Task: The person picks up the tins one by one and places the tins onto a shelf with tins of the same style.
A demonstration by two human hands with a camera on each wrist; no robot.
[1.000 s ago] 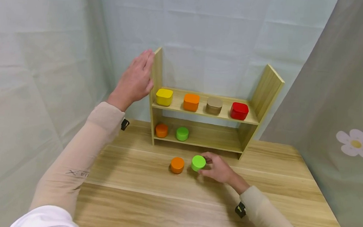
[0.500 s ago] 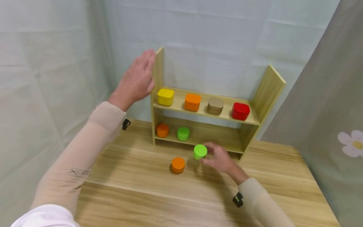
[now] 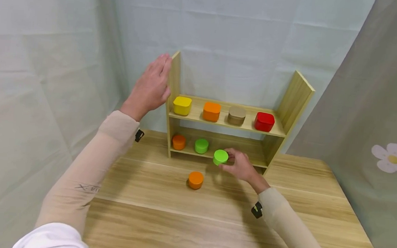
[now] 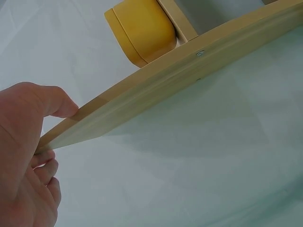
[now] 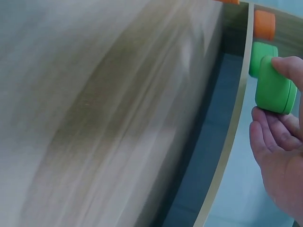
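— Head view first: what do we have around the wooden shelf [image 3: 291,103]?

— Our right hand [image 3: 242,166] pinches a light green round tin [image 3: 220,156] and holds it in the air just in front of the shelf's lower board. On that board stand an orange round tin [image 3: 178,142] and a darker green round tin [image 3: 201,145]. One more orange tin [image 3: 195,180] sits on the table [image 3: 211,232], in front of the shelf. On the shelf's upper board stand a yellow box [image 3: 181,105], an orange box [image 3: 211,111], a tan box [image 3: 236,115] and a red box [image 3: 264,121].

— And our left hand [image 3: 150,88]?

— It lies flat, fingers straight, against the outer face of the shelf's left upright.

— Left wrist view?

— We see the left hand [image 4: 23,156] with the thumb on the upright's front edge and the fingers along its outer face, nothing gripped. The yellow box [image 4: 142,28] shows beyond that upright.

— Right wrist view?

— The fingers [image 5: 284,64] and thumb clasp the light green tin [image 5: 273,85] at the shelf's lower opening, just beside the darker green tin [image 5: 258,56]; the orange tin [image 5: 264,23] stands further along.

— So which step are we at?

— We judge it the carry towards the lower board. The next move calls for easing the tin in beside the darker green one without knocking it, then letting go.
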